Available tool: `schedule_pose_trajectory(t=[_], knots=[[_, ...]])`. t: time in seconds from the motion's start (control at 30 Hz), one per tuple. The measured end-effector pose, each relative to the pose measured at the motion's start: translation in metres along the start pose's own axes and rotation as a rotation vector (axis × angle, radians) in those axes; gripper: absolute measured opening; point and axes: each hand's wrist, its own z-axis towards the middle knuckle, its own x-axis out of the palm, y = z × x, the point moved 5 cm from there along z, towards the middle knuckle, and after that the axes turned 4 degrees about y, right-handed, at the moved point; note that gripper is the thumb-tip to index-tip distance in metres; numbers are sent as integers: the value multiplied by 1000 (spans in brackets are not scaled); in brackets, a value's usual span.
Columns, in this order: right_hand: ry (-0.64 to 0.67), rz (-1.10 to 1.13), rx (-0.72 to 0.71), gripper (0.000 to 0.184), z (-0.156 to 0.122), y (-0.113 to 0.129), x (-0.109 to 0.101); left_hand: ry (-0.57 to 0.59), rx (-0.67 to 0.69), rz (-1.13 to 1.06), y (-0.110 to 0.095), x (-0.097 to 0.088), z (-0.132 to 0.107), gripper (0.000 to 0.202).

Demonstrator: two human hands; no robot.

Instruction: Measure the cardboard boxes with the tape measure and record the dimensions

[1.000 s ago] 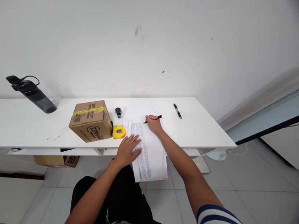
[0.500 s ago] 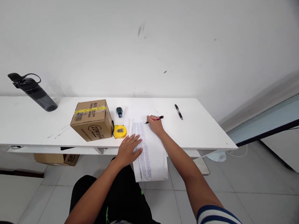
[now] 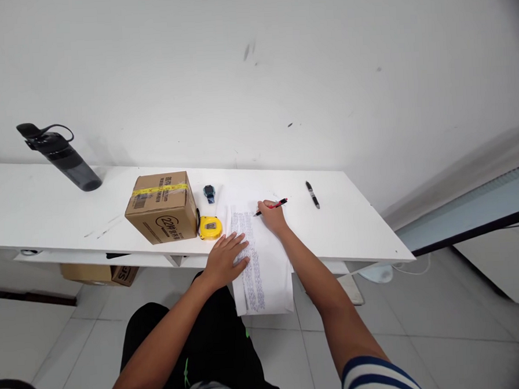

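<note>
A long white sheet of paper [image 3: 275, 275] lies on the desk and hangs over its front edge. Columns of small blue marks run down its left part. My right hand [image 3: 273, 218] grips a red and black pen [image 3: 278, 204], its tip at the paper near the top of the marks. Flat on the paper's left side rests my left hand [image 3: 226, 258], fingers spread. Just beyond its fingertips sits a yellow tape measure [image 3: 210, 227]. A dark wristwatch [image 3: 209, 193] lies behind the tape measure.
The white desk [image 3: 357, 230] runs along the wall. A cardboard box [image 3: 165, 214] with yellow tape stands left of the tape measure. Farther left is a dark water bottle [image 3: 73, 163]. A black pen [image 3: 312, 194] lies to the right. Another box [image 3: 98, 274] is below the desk.
The whole view has shifted slightly, with desk items appearing a little farther right. My right hand still holds the pen at nearly the same spot on the paper; my left hand stays flat.
</note>
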Motion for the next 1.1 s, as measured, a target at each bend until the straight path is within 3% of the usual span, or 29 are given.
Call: schedule_pose_trajectory(t=[0.47, 0.7, 1.1], knots=[[-61, 0, -2, 30, -2, 2, 0, -10, 9, 6, 0, 1, 0, 44], [0, -11, -3, 31, 0, -1, 1, -3, 9, 18, 1, 2, 0, 44], [-79, 27, 4, 31, -1, -2, -3, 6, 4, 25, 1, 2, 0, 44]])
